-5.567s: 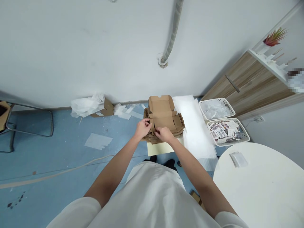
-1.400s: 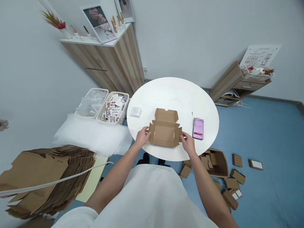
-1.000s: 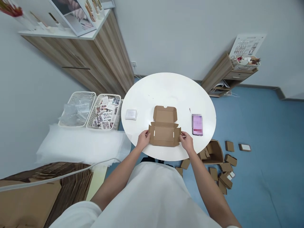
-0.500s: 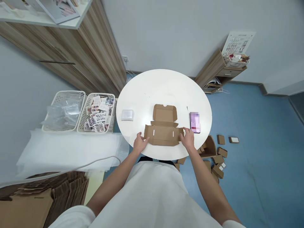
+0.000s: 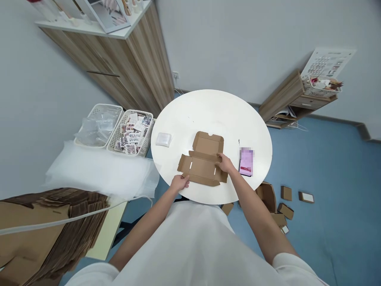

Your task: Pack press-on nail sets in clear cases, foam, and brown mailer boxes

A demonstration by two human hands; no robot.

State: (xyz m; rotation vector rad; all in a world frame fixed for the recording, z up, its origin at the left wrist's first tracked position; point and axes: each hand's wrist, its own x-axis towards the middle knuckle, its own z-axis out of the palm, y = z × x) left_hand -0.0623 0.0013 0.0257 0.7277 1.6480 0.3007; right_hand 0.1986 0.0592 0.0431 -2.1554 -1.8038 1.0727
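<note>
An unfolded cardboard box (image 5: pixel 203 167) lies nearly flat on the round white table (image 5: pixel 208 107), its lid panel toward the far side and two white slots showing in the base. My left hand (image 5: pixel 180 182) is closed at the near left corner, fingers curled against the front flap. My right hand (image 5: pixel 225 163) pinches the small flap on the right, close to the fold between base and lid. Right of the box lies a phone (image 5: pixel 246 162) with a lit pinkish screen. A stack of clear plastic sleeves (image 5: pixel 163 139) sits on the left.
Left of the table stand a basket of nail-tip cards (image 5: pixel 132 133) and a basket of clear bags (image 5: pixel 99 126). White foam sheets (image 5: pixel 101 171) and stacked flat cardboard (image 5: pixel 80 226) lie nearer. Small folded boxes (image 5: pixel 286 193) are on the blue floor at right.
My right hand has moved up and left along the box's right side, toward the fold. My left hand has closed at the near left corner. The box is turned slightly; the view has shifted.
</note>
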